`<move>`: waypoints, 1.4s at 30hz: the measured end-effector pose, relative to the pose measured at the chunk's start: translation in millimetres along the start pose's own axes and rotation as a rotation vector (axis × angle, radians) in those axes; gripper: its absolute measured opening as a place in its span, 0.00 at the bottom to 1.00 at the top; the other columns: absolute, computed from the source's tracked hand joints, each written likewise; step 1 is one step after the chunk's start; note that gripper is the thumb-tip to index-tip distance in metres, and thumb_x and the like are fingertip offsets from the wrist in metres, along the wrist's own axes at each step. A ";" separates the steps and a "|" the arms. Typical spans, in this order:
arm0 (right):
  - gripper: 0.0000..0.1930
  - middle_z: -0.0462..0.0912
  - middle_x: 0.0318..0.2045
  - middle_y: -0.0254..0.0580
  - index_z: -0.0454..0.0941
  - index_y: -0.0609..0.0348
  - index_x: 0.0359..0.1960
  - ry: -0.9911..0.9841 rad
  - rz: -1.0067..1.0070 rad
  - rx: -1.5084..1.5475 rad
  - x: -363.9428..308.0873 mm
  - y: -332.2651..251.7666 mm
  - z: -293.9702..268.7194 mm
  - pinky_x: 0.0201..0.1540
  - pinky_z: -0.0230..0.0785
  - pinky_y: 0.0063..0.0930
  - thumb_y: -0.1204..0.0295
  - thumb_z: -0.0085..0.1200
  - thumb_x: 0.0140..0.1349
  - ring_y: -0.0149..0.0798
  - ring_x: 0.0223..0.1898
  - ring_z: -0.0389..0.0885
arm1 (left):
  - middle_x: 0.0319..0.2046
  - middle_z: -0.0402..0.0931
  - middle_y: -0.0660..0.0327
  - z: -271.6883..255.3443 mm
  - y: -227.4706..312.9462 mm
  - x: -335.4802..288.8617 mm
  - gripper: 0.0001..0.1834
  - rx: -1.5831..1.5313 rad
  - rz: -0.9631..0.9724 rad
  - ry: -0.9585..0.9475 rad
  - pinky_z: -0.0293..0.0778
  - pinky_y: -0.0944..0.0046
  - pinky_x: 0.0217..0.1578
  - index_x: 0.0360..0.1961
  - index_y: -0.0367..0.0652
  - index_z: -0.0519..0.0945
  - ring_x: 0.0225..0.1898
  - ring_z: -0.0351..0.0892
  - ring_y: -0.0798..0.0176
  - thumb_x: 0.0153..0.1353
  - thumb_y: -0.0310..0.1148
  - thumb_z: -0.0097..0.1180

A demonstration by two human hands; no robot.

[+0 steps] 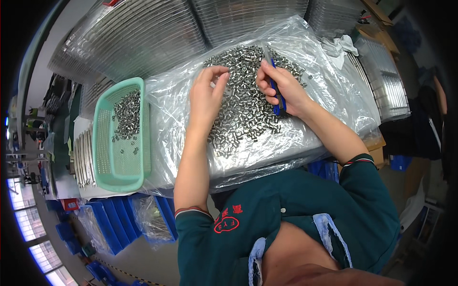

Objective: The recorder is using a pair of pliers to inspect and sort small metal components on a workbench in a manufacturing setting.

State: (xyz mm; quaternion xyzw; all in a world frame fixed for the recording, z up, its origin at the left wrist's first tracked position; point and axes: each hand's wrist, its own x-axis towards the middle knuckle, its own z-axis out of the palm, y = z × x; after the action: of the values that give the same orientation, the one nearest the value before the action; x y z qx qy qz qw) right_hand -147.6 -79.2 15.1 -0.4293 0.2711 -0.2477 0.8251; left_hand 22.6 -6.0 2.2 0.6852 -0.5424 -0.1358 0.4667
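My right hand (pixel 284 88) is closed round a utility knife (pixel 278 104) with a blue and dark handle. Its silvery end points away from me, over the far part of a pile of small shiny metal sleeves (pixel 243 114). At the pile's left side, my left hand (pixel 206 93) is raised with the fingers curled and the thumb tip close to the index fingertip. Whatever lies between those tips, if anything, is too small to make out. The sleeves are spread over clear plastic sheeting (pixel 169 102) on the table.
A green plastic basket (pixel 147 157) holding more small metal parts stands to the left. Stacked clear plastic trays (pixel 138 40) line the far side, with another stack (pixel 384 81) at the right. A white cloth (pixel 339 47) lies far right. Blue bins (pixel 112 226) sit below the table's left.
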 end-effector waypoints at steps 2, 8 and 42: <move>0.14 0.65 0.19 0.26 0.66 0.56 0.27 -0.028 0.018 -0.033 0.9 3.0 1.5 0.11 0.52 0.07 0.59 0.41 0.63 0.15 0.14 0.58 | 0.26 0.74 0.61 3.7 5.7 -2.7 0.07 -0.213 0.007 0.013 0.68 0.68 0.30 0.33 0.40 0.77 0.30 0.74 0.66 0.54 0.30 0.54; 0.10 0.67 0.21 0.26 0.68 0.58 0.29 -0.061 0.070 -0.029 1.9 8.2 -1.3 0.11 0.53 0.06 0.64 0.47 0.61 0.14 0.15 0.59 | 0.39 0.71 0.61 18.6 4.2 -7.7 0.06 -0.617 0.106 -0.112 0.68 0.72 0.36 0.34 0.39 0.77 0.37 0.71 0.69 0.54 0.27 0.54; 0.11 0.68 0.21 0.26 0.70 0.57 0.32 -0.058 0.057 0.002 -0.1 5.8 -0.2 0.12 0.54 0.06 0.63 0.52 0.57 0.14 0.16 0.61 | 0.34 0.72 0.57 22.8 16.0 -8.0 0.11 -0.114 0.418 0.084 0.72 0.67 0.29 0.32 0.39 0.72 0.31 0.74 0.62 0.46 0.23 0.59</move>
State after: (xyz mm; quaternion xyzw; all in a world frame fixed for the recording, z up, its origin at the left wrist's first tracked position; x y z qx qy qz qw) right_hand -146.8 -76.3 10.1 -0.4278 0.2589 -0.2115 0.8398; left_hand -6.0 -9.9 0.3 0.5354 -0.6442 -0.0381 0.5449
